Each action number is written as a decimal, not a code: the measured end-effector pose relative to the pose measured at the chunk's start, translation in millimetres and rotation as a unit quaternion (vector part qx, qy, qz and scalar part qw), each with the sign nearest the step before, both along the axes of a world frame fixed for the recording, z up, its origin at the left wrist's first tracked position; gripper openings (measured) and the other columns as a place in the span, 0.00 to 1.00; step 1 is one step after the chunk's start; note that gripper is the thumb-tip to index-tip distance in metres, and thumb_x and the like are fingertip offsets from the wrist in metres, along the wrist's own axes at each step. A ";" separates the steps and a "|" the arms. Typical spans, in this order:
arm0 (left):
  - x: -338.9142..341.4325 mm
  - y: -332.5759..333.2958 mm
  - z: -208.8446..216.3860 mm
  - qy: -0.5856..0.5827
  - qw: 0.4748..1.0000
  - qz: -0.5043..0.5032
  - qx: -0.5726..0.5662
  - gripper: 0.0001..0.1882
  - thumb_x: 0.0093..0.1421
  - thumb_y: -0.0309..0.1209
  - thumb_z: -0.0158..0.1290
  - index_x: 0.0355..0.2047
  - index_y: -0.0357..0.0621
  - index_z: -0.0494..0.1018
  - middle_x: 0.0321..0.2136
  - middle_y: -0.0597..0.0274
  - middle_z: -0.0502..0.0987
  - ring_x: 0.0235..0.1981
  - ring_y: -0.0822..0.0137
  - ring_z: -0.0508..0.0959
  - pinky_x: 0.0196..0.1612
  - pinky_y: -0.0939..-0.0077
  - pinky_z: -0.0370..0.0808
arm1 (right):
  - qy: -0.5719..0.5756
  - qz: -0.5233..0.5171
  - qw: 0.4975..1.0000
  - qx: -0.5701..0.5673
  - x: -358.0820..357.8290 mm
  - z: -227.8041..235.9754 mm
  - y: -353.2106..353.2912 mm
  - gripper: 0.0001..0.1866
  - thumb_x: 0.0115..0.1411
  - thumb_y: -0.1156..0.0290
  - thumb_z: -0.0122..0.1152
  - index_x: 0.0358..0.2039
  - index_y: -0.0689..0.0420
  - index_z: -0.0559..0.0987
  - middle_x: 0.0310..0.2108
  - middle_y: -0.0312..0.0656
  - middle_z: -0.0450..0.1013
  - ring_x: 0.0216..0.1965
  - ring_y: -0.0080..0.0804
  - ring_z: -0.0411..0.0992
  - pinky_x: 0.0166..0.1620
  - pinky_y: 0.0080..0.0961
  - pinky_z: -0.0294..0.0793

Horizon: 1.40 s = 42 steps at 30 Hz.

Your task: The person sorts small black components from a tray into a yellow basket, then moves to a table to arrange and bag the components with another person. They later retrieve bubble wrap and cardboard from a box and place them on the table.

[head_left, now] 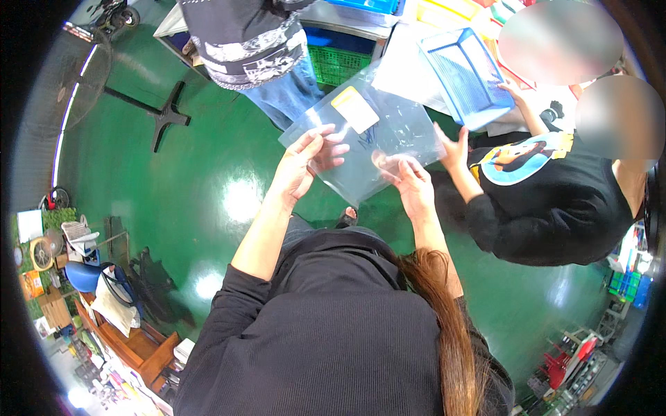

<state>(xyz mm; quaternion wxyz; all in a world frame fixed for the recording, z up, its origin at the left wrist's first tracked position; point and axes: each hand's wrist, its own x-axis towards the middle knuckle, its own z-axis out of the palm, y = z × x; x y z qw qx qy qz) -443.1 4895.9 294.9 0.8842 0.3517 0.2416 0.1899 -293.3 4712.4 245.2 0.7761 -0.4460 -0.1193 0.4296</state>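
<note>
Both hands hold one clear plastic bag point(364, 139) in the air above the green floor point(208, 201); nothing carries it but the hands.

Left hand point(305, 166): closed on the bag's lower left edge. The thumb lies on the near face, and the fingers point(336, 149) show through the film from behind, so the plastic is pinched between them. The fingers are slightly spread, not curled into a fist.

Right hand point(411, 186): closed on the bag's lower right edge. The fingertips point(388, 165) press against the film, with the thumb on the near side. How firmly it clamps cannot be told.

Bag: held flat and tilted, its upper edge pointing away from the person. A pale yellow rectangular label point(355, 109) sits near its upper middle. The film is see-through and wrinkled, with dark marks near its centre.

Surroundings: a second person in a black shirt point(548, 201) stands just right of the bag, one hand point(454, 149) near its right edge and the other on a blue tray point(465, 76). A third person in jeans point(291, 93) stands beyond the bag. A floor fan point(83, 76) stands at the left.
</note>
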 end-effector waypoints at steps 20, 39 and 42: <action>-239.9 136.3 -11.4 0.049 0.996 0.073 0.025 0.14 0.60 0.35 0.48 0.45 0.44 0.70 0.40 0.63 0.75 0.38 0.66 0.77 0.38 0.73 0.76 | -0.196 -0.009 0.974 -0.111 -179.2 60.9 154.4 0.10 0.57 0.70 0.56 0.38 0.61 0.77 0.28 0.41 0.75 0.29 0.27 0.74 0.33 0.18 0.70; -313.1 204.2 -38.1 0.263 0.940 0.122 0.181 0.27 0.59 0.34 0.47 0.58 0.45 0.55 0.58 0.52 0.57 0.60 0.58 0.56 0.59 0.66 0.54 | -0.501 0.042 0.814 -0.291 -256.7 73.2 249.3 0.09 0.49 0.69 0.63 0.23 0.63 0.76 0.15 0.35 0.67 0.21 0.16 0.62 0.25 0.19 0.62; -312.7 218.0 -24.3 0.231 0.964 0.083 0.099 0.29 0.60 0.44 0.45 0.58 0.46 0.55 0.57 0.53 0.58 0.59 0.57 0.57 0.53 0.58 0.61 | -0.454 0.073 0.848 -0.264 -269.3 59.7 279.6 0.10 0.45 0.71 0.65 0.19 0.62 0.73 0.17 0.41 0.69 0.21 0.24 0.69 0.27 0.23 0.67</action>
